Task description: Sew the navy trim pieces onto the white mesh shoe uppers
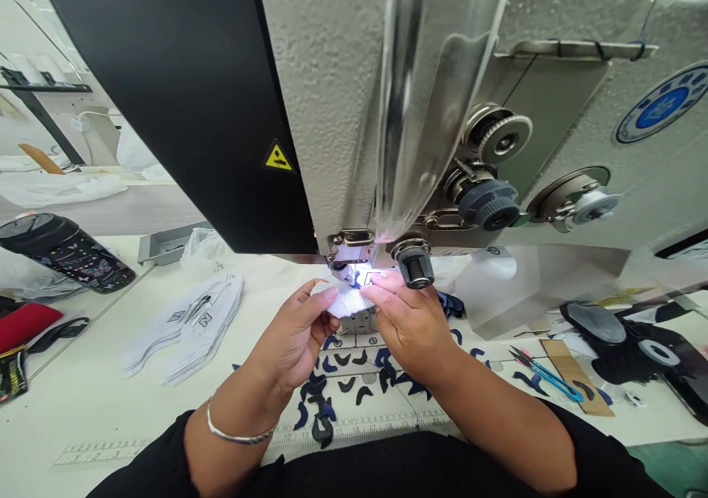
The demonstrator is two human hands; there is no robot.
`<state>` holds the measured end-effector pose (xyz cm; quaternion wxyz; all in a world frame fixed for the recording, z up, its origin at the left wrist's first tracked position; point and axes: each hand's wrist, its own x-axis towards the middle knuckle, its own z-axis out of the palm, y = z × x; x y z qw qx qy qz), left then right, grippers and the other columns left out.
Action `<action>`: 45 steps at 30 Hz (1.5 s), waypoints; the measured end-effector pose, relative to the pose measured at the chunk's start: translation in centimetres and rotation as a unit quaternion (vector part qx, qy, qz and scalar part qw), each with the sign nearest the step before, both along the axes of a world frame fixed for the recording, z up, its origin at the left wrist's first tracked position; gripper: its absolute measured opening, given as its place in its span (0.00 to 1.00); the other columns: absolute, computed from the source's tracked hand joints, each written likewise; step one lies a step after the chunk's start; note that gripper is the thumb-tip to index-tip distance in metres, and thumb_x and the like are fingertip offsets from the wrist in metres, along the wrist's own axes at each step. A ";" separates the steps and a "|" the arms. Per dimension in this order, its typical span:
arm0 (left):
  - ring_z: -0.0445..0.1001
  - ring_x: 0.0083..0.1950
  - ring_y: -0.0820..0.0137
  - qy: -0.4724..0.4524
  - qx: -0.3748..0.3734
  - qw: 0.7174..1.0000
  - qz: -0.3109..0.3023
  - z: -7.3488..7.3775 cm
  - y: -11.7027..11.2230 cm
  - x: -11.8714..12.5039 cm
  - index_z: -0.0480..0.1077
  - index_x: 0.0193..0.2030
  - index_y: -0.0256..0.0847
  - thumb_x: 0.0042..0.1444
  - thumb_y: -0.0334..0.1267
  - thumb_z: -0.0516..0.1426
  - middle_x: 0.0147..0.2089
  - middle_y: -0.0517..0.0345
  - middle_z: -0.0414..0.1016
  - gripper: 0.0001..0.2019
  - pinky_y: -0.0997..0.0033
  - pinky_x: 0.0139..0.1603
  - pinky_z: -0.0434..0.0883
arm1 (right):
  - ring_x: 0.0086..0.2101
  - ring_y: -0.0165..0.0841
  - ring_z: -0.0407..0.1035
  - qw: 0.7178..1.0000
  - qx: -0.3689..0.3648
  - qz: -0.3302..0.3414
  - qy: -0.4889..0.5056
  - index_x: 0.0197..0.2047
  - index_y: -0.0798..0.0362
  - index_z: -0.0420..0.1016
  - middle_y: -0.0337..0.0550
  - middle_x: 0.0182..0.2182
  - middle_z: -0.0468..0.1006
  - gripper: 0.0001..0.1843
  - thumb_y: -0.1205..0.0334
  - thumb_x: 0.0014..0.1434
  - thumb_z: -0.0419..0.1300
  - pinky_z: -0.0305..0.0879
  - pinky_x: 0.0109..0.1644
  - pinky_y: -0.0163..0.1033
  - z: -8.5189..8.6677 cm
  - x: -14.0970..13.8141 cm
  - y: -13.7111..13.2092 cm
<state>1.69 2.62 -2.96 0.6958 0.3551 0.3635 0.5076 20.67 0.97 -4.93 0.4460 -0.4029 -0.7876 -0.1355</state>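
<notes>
A white mesh fabric piece (pixel 343 300) with a dark printed mark sits just under the presser foot (pixel 344 256) of a grey industrial sewing machine (pixel 332 114). My left hand (pixel 293 332) pinches its left side between thumb and fingers. My right hand (pixel 409 328) presses on its right side, with fingertips close to the brightly lit needle area. The needle itself is hard to make out. A metal bangle (pixel 239 430) circles my left wrist.
A stack of printed mesh pieces (pixel 188 328) lies to the left, and navy curved fabric scraps (pixel 343 384) are scattered below my hands. Blue-handled thread snips (pixel 547 372) lie at right. A patterned black bottle (pixel 66 253) lies at far left.
</notes>
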 end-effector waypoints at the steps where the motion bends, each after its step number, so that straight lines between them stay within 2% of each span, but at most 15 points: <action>1: 0.68 0.34 0.77 -0.006 -0.001 1.000 0.002 -0.1 0.0 0.0 0.75 0.41 0.38 0.54 0.38 0.67 0.38 0.59 0.72 0.10 0.81 0.29 0.71 | 0.52 0.42 0.71 1.000 0.000 -0.013 -0.009 0.54 0.49 0.74 0.46 0.48 0.80 0.16 0.70 0.65 0.57 0.66 0.56 0.52 0.0 -0.1 -0.2; 5: 0.69 0.33 0.77 -0.014 0.005 1.000 -0.002 -0.2 0.2 -0.2 0.76 0.40 0.38 0.55 0.38 0.67 0.36 0.59 0.72 0.09 0.79 0.30 0.72 | 0.50 0.41 0.71 0.997 -0.018 -0.052 -0.046 0.56 0.50 0.73 0.45 0.48 0.80 0.16 0.69 0.66 0.56 0.66 0.53 0.49 0.2 -0.7 -1.0; 11: 0.67 0.31 0.78 -0.002 0.015 1.000 0.022 0.2 0.7 -0.1 0.75 0.36 0.37 0.53 0.36 0.68 0.33 0.60 0.71 0.08 0.80 0.30 0.70 | 0.45 0.39 0.71 0.994 -0.038 -0.065 -0.082 0.58 0.52 0.72 0.44 0.46 0.79 0.17 0.66 0.67 0.57 0.63 0.53 0.50 0.6 -1.1 -1.7; 15: 0.66 0.30 0.79 0.006 0.018 0.999 0.037 0.2 1.0 0.0 0.74 0.35 0.38 0.52 0.36 0.68 0.32 0.61 0.71 0.09 0.81 0.30 0.69 | 0.45 0.40 0.70 0.992 -0.039 -0.067 -0.097 0.59 0.52 0.71 0.45 0.45 0.78 0.18 0.65 0.68 0.56 0.61 0.54 0.51 0.7 -1.1 -1.7; 22: 0.66 0.31 0.78 0.017 0.030 0.999 0.042 -0.2 1.5 0.1 0.72 0.36 0.39 0.52 0.37 0.68 0.33 0.61 0.70 0.10 0.79 0.31 0.67 | 0.45 0.39 0.70 0.994 -0.034 -0.071 -0.079 0.58 0.52 0.73 0.45 0.44 0.78 0.16 0.65 0.67 0.56 0.60 0.57 0.51 0.7 -1.4 -1.6; 26: 0.65 0.29 0.77 0.019 0.041 0.998 0.041 -0.2 2.2 0.0 0.70 0.31 0.39 0.51 0.38 0.68 0.30 0.62 0.69 0.11 0.78 0.30 0.66 | 0.47 0.41 0.69 0.994 -0.026 -0.076 -0.076 0.59 0.53 0.72 0.47 0.45 0.78 0.18 0.64 0.67 0.57 0.60 0.58 0.53 0.4 -1.7 -1.6; 28: 0.65 0.29 0.77 0.023 0.051 0.998 0.034 -0.4 2.7 -0.1 0.69 0.30 0.38 0.52 0.38 0.68 0.29 0.62 0.68 0.12 0.77 0.30 0.66 | 0.48 0.42 0.69 0.994 -0.023 -0.077 -0.074 0.60 0.53 0.72 0.47 0.46 0.78 0.19 0.64 0.67 0.58 0.59 0.59 0.54 0.2 -1.8 -1.7; 34: 0.66 0.30 0.75 0.022 0.071 0.997 -0.004 -1.1 3.7 0.0 0.73 0.32 0.37 0.54 0.41 0.66 0.29 0.59 0.70 0.10 0.74 0.31 0.66 | 0.49 0.41 0.69 0.997 -0.005 -0.059 -0.056 0.60 0.53 0.72 0.46 0.47 0.78 0.19 0.66 0.66 0.58 0.60 0.59 0.52 -0.1 -1.6 -1.4; 40: 0.65 0.29 0.75 0.022 0.067 0.997 -0.002 -1.3 3.8 -0.1 0.72 0.31 0.37 0.53 0.41 0.66 0.28 0.60 0.70 0.10 0.74 0.31 0.66 | 0.49 0.41 0.70 0.998 0.006 -0.052 -0.042 0.58 0.52 0.73 0.44 0.45 0.79 0.18 0.67 0.64 0.60 0.61 0.61 0.51 -0.3 -1.4 -1.1; 45: 0.65 0.29 0.76 0.029 0.068 0.997 0.012 -1.3 3.5 -0.4 0.71 0.31 0.38 0.53 0.40 0.67 0.29 0.61 0.70 0.11 0.75 0.31 0.66 | 0.51 0.42 0.70 0.998 0.012 -0.050 -0.038 0.57 0.51 0.73 0.45 0.48 0.79 0.18 0.68 0.64 0.59 0.59 0.63 0.53 -0.5 -1.3 -0.9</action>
